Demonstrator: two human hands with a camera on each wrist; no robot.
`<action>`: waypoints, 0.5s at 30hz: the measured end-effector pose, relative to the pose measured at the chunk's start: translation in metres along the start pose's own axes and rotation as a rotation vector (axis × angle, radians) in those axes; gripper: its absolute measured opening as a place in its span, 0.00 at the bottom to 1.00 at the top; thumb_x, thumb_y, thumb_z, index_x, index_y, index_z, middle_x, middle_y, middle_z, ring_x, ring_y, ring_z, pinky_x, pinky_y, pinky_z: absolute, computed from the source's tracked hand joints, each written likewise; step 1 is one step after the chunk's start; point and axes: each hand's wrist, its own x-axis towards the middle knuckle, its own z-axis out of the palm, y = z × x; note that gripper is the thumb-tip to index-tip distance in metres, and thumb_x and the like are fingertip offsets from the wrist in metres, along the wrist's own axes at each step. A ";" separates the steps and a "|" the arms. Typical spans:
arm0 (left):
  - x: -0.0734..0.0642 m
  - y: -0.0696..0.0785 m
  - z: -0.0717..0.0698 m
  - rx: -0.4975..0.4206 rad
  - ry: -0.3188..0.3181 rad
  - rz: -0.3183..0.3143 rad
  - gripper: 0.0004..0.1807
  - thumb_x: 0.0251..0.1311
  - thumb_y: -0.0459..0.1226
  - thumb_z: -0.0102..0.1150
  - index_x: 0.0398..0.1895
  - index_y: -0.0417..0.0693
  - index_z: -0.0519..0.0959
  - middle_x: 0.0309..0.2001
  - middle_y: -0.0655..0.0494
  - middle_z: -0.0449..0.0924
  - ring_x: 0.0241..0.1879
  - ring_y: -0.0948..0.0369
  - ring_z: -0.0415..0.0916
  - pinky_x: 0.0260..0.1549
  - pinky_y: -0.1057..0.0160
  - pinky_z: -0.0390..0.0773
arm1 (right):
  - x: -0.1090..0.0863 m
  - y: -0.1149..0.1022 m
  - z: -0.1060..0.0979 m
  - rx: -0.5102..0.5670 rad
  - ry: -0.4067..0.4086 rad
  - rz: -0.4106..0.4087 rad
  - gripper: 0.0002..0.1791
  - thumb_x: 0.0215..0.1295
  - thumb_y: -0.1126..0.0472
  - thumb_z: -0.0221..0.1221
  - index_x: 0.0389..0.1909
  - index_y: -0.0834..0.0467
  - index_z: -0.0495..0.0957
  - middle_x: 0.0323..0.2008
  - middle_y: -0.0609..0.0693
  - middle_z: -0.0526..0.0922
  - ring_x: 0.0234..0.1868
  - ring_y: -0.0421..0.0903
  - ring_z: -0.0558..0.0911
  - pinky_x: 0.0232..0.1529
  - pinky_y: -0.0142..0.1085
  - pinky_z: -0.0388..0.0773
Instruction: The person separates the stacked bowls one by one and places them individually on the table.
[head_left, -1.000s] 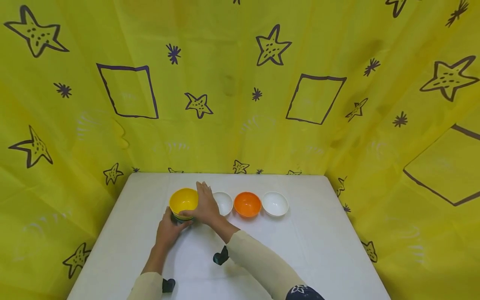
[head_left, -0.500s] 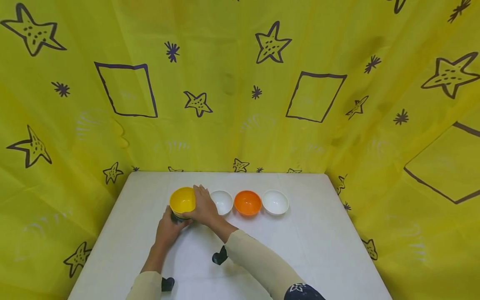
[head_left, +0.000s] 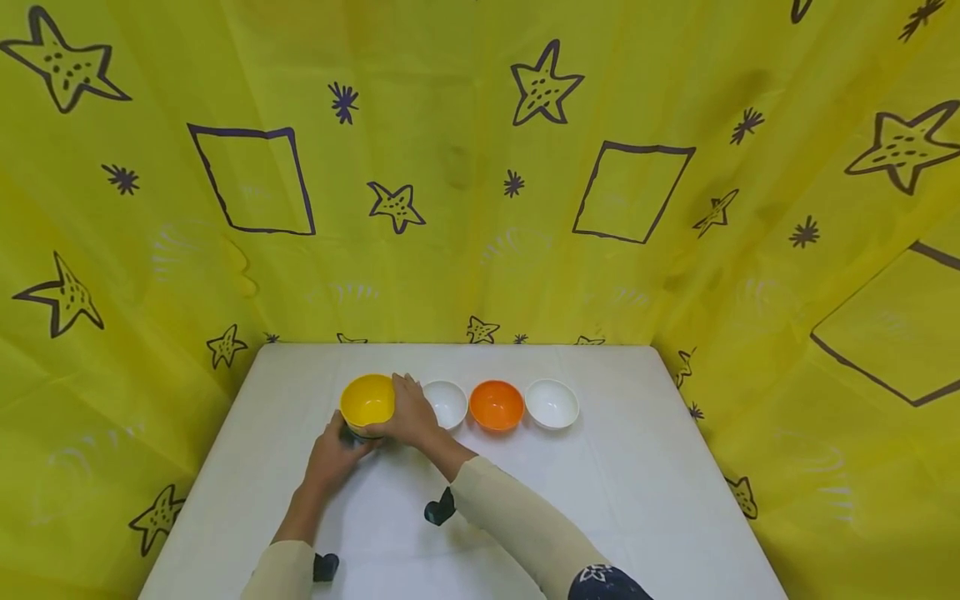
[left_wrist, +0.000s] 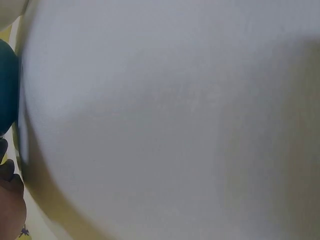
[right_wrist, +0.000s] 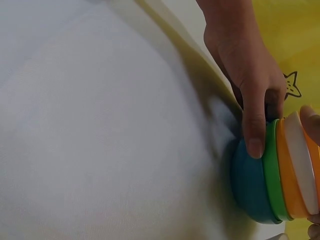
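In the head view a stack of nested bowls stands at the left of the bowl row, with a yellow bowl (head_left: 367, 402) on top. The right wrist view shows the stack's side: a blue bowl (right_wrist: 247, 185) lowest, then a green bowl (right_wrist: 274, 172), an orange-yellow bowl (right_wrist: 291, 170), a white bowl (right_wrist: 304, 165) and the top bowl. My left hand (head_left: 330, 462) grips the stack low down, its thumb across the blue bowl near the green rim. With my right hand (head_left: 412, 412) I hold the yellow bowl by its right side. The left wrist view catches only the blue bowl's edge.
To the right of the stack, a white bowl (head_left: 447, 406), an orange bowl (head_left: 497, 406) and another white bowl (head_left: 552, 404) stand in a row. They rest on a white-covered table (head_left: 600, 500). A yellow patterned curtain (head_left: 450, 275) surrounds its back and sides.
Both hands have stayed at the stack throughout. My left forearm has shifted slightly to the left. The three bowls in the row have not moved on the table.
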 end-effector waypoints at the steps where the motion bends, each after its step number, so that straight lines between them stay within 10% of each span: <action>1: 0.000 0.001 -0.001 0.003 0.002 0.002 0.51 0.60 0.54 0.76 0.78 0.39 0.61 0.76 0.30 0.63 0.76 0.33 0.57 0.73 0.31 0.58 | 0.000 0.000 0.000 0.006 0.001 0.004 0.64 0.51 0.36 0.77 0.80 0.64 0.57 0.76 0.59 0.67 0.78 0.57 0.63 0.77 0.51 0.63; 15: 0.002 0.002 -0.008 0.015 -0.039 0.003 0.54 0.61 0.51 0.76 0.80 0.37 0.57 0.77 0.31 0.61 0.76 0.34 0.57 0.74 0.33 0.57 | 0.000 -0.001 -0.001 0.040 0.046 -0.020 0.55 0.47 0.37 0.80 0.71 0.58 0.67 0.56 0.51 0.76 0.53 0.46 0.76 0.55 0.40 0.79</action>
